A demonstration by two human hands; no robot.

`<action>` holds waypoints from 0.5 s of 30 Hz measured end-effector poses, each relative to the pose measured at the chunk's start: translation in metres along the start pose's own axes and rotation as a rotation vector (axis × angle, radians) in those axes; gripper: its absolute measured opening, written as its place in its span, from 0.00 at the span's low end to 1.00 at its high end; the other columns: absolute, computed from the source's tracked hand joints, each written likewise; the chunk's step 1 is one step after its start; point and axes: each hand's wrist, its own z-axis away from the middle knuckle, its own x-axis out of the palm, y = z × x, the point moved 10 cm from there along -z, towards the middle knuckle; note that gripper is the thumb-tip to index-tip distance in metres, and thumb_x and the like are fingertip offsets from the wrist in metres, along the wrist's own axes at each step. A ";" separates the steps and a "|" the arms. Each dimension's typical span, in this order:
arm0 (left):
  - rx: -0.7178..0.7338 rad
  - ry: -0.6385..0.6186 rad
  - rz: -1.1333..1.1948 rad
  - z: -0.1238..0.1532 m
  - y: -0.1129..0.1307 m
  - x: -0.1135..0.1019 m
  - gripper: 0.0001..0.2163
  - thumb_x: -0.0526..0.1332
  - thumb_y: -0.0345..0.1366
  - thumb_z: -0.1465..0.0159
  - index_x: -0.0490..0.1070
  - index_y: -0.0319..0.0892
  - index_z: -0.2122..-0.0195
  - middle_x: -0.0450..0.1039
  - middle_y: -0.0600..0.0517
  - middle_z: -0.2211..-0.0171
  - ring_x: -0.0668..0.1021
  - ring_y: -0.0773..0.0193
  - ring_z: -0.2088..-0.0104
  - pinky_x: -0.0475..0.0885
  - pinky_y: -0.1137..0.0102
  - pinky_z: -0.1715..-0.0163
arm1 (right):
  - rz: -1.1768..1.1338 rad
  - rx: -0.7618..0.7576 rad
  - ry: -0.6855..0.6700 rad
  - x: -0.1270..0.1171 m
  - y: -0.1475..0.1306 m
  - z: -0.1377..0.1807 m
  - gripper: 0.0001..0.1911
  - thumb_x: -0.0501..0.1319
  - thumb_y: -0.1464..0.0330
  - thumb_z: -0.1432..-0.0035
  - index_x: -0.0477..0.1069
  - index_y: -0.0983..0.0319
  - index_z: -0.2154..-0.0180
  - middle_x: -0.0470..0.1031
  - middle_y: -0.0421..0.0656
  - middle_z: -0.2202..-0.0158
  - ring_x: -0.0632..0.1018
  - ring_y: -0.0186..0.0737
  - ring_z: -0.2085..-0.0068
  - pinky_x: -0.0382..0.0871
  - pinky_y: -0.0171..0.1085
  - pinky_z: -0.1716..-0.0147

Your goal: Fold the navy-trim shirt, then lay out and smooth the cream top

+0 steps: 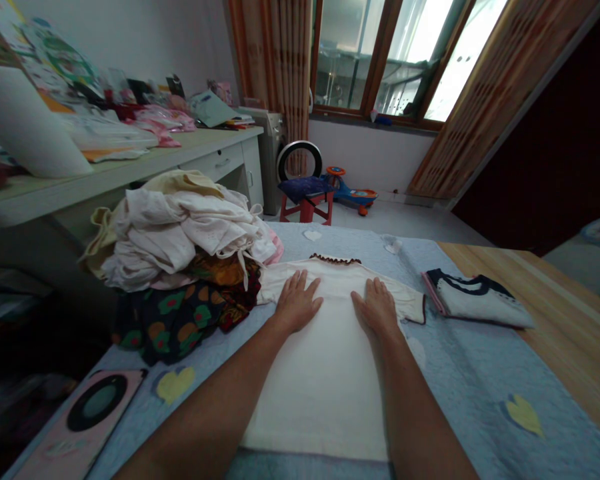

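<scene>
A cream shirt [325, 373] with dark trim at its collar lies flat on the pale blue bedspread [460, 373] in front of me. My left hand [296, 301] rests palm down on the shirt's upper left part, fingers stretched out. My right hand [379, 305] lies flat on its upper right part, fingers likewise spread. Neither hand grips anything.
A heap of unfolded clothes [180, 253] sits left of the shirt. A folded grey garment [477, 298] lies to the right near bare wooden boards [555, 313]. A cluttered desk [130, 167] stands at left; a small chair [305, 190] and toy car [353, 193] are beyond the bed.
</scene>
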 end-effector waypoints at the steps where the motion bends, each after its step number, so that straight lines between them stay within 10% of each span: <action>1: -0.001 0.002 -0.001 0.000 0.000 0.000 0.26 0.52 0.48 0.32 0.55 0.50 0.34 0.48 0.46 0.30 0.52 0.47 0.31 0.49 0.54 0.35 | -0.001 0.005 0.000 0.000 0.001 0.000 0.37 0.47 0.53 0.34 0.51 0.71 0.33 0.48 0.56 0.30 0.52 0.52 0.31 0.44 0.45 0.36; 15: -0.001 0.007 -0.011 0.000 0.001 -0.001 0.26 0.52 0.48 0.32 0.56 0.50 0.34 0.48 0.46 0.30 0.52 0.47 0.31 0.50 0.53 0.35 | -0.022 0.077 0.003 -0.002 0.016 0.000 0.35 0.49 0.51 0.35 0.53 0.63 0.34 0.47 0.56 0.30 0.51 0.57 0.31 0.45 0.50 0.37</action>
